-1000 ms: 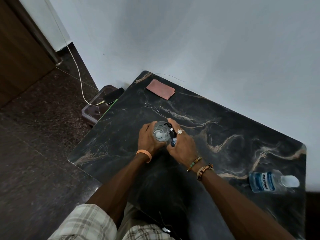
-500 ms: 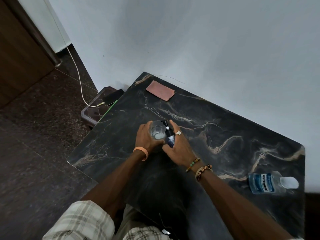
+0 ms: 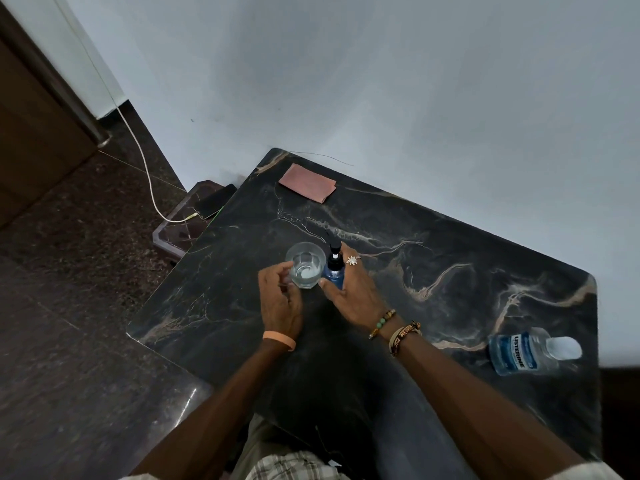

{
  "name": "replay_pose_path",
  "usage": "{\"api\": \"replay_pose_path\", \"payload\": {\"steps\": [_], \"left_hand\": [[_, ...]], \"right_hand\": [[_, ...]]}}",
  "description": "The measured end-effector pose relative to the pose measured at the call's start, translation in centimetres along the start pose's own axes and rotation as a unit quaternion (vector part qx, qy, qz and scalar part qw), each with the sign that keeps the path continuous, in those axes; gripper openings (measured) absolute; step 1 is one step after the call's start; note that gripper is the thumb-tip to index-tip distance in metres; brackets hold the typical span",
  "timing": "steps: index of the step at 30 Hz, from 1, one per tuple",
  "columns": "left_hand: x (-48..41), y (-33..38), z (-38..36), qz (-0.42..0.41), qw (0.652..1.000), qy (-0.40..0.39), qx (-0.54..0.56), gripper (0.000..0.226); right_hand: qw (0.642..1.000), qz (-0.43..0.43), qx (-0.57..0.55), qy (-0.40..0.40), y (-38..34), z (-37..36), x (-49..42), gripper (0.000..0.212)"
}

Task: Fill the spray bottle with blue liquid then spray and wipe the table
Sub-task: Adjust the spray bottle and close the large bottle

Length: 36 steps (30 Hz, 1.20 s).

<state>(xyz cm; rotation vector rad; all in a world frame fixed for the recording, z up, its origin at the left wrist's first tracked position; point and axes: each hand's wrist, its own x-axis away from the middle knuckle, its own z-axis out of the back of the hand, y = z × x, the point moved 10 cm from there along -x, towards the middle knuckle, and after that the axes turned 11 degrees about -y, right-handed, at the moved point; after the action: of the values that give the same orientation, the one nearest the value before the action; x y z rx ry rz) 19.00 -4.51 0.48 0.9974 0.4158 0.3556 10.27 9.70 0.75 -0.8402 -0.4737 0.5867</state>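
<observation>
- Fingers (image 3: pixel 356 271) of the right hand (image 3: pixel 353 296) wrap the far side of the spray bottle (image 3: pixel 335 273), and the thumb presses its near side, so the hand grips it.
- A ring (image 3: pixel 352 260) sits on one of those fingers; beaded bracelets (image 3: pixel 394 327) circle the right wrist.
- The spray bottle stands upright near the middle of the black marble table (image 3: pixel 450 258), with blue liquid showing in its body and a black pump top on it.
- A clear drinking glass (image 3: pixel 305 265) stands just to the left of the spray bottle, touching it or nearly so, with a little clear liquid at the bottom.
- The left hand (image 3: pixel 280 303) is at the glass's near-left side with its fingers (image 3: pixel 277 277) loosely curled. The tips reach the glass wall, but whether they grip it cannot be told.
- An orange band (image 3: pixel 280 340) is on the left wrist.
- A folded pinkish cloth (image 3: pixel 307 182) lies flat at the table's far corner, well apart from the hands.
- A Listerine bottle (image 3: pixel 523 351) lies on its side near the table's right edge, cap pointing right, with some blue liquid inside.
- A phone (image 3: pixel 214 206) with a white cable (image 3: pixel 138 147) plugged in rests on a low stand beside the table's left edge.
</observation>
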Motion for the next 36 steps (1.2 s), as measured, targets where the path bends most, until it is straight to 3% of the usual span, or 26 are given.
{"api": "replay_pose_path", "payload": {"steps": [3, 10, 16, 21, 28, 36], "left_hand": [[-0.9, 2.1, -1.3, -0.055, 0.997, -0.057, 0.014, 0.035], [-2.9, 3.8, -5.0, -0.032, 0.979, -0.190, 0.071, 0.036], [-2.7, 4.3, -7.1, -0.027, 0.968, -0.233, 0.084, 0.037], [-1.9, 4.2, -8.2, -0.005, 0.968, -0.238, 0.080, 0.037], [-0.5, 5.3, -12.0, 0.020, 0.944, -0.319, 0.077, 0.046], [0.8, 3.8, -14.6, 0.042, 0.936, -0.348, 0.035, 0.044]], "right_hand": [[1.000, -0.008, 0.010, 0.003, 0.3, 0.3, 0.1, 0.081], [0.997, -0.020, 0.040, 0.061, 0.4, 3.0, 1.3, 0.076], [0.997, -0.051, 0.048, 0.039, 1.1, 4.6, 2.4, 0.075], [0.997, -0.054, 0.019, 0.055, 1.9, 5.0, 2.9, 0.075], [0.989, -0.090, -0.024, 0.113, 5.1, 6.1, 4.6, 0.077], [0.986, -0.131, -0.023, 0.098, 6.9, 5.8, 6.1, 0.081]]}}
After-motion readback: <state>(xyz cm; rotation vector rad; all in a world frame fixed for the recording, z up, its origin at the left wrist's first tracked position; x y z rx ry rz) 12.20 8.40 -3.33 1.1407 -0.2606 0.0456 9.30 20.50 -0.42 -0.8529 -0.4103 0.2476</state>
